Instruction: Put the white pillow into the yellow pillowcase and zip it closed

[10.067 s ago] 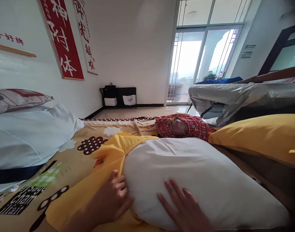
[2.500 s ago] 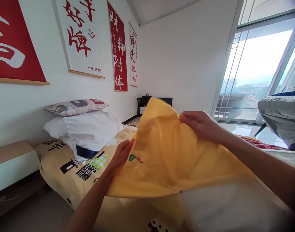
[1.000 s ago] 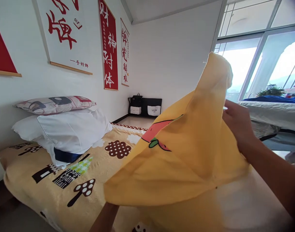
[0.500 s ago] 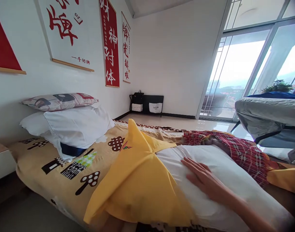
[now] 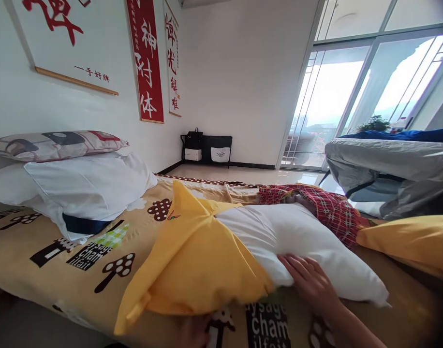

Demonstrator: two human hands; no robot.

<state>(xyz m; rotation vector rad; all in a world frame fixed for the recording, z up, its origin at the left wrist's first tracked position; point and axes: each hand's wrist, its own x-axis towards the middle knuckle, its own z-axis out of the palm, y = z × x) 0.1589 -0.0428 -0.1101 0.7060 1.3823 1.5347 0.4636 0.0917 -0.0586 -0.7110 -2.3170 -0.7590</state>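
Right hand (image 5: pixel 308 282) flat, fingers spread on the near edge of the white pillow (image 5: pixel 297 241), pillow's left end tucked inside the yellow pillowcase (image 5: pixel 196 261) on the patterned bedspread (image 5: pixel 80 256), left hand (image 5: pixel 192 331) mostly hidden under the pillowcase's edge (grip unclear).

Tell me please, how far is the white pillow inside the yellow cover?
Done: one end of the white pillow sits inside the yellow pillowcase. In hand: the right hand rests on the pillow's near edge, and the left hand is at the pillowcase's lower edge. Left: most of the pillow lies uncovered.
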